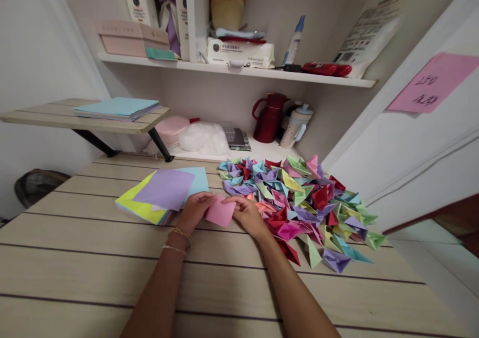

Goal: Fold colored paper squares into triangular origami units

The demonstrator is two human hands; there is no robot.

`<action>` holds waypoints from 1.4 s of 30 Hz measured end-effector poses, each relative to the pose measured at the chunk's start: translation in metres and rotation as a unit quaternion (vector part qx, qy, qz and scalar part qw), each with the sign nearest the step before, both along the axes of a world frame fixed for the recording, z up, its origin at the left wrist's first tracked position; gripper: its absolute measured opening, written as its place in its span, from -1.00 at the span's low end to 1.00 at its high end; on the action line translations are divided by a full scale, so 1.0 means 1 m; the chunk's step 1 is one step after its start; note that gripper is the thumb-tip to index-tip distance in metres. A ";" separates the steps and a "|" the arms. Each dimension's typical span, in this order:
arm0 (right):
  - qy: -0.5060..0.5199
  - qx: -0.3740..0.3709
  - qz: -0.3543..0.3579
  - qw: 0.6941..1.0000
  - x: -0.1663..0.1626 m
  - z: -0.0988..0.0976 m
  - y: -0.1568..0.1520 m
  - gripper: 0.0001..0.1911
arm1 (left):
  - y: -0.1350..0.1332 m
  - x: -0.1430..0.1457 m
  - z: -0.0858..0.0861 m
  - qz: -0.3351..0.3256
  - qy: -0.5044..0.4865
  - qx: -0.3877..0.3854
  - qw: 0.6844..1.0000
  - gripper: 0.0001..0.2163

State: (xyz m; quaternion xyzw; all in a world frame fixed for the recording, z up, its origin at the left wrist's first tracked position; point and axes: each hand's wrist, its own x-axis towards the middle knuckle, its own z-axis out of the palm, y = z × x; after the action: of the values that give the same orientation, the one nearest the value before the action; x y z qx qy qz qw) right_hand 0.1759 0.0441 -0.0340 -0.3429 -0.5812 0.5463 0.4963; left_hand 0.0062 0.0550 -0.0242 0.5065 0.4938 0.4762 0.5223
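Observation:
A small pink paper square, which looks folded, is held up between my two hands over the table. My left hand pinches its left upper edge, with bracelets round the wrist. On the other side, the fingers of my right hand grip its right upper corner. Just left of my hands lies a stack of coloured paper sheets, purple on top with yellow and blue showing. To the right spreads a heap of folded paper boats in many colours, close to my right hand.
A raised wooden stand at the back left bears more paper sheets. Behind the table stand a red jug and a pale tumbler. A shelf with boxes and bottles crosses above. A pink note hangs at right.

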 end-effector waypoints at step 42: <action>0.078 0.009 -0.191 0.978 -0.005 -0.014 0.013 -0.67 | -0.003 0.008 0.001 -0.057 -0.091 0.018 0.994 -0.61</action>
State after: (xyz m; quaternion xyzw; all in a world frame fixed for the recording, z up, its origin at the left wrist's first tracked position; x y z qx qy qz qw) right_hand 0.1704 0.0571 -0.0482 -0.3997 -0.4695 0.4612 0.6380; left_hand 0.0146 0.0522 -0.0230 0.4976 0.4059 0.4982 0.5826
